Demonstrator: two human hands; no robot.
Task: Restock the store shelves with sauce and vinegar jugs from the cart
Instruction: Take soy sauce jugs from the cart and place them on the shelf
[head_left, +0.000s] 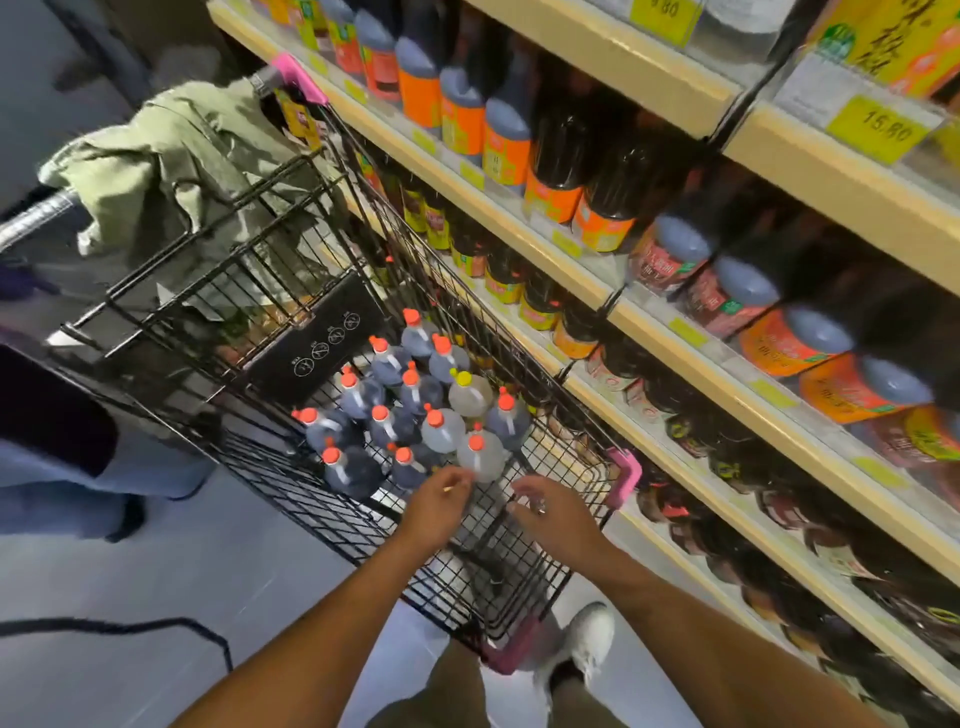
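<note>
My white shoe (582, 649) stands on the grey floor (156, 561). A black cable (130, 623) lies left of my shoe. Farther left is a person's blue trouser leg (78, 478). High up left of my shoe hangs a crumpled green cloth (171, 171).

Legible text: shelf price tags only.
Yellow price tag (878, 130) on a shelf (831, 171) edge reads 15.80; a second tag (665, 8), cut off at the top, shows 80. Chinese characters on a yellow box (904, 41), bottle labels (605, 231) and cart panel (291, 353) icons are illegible.
</note>
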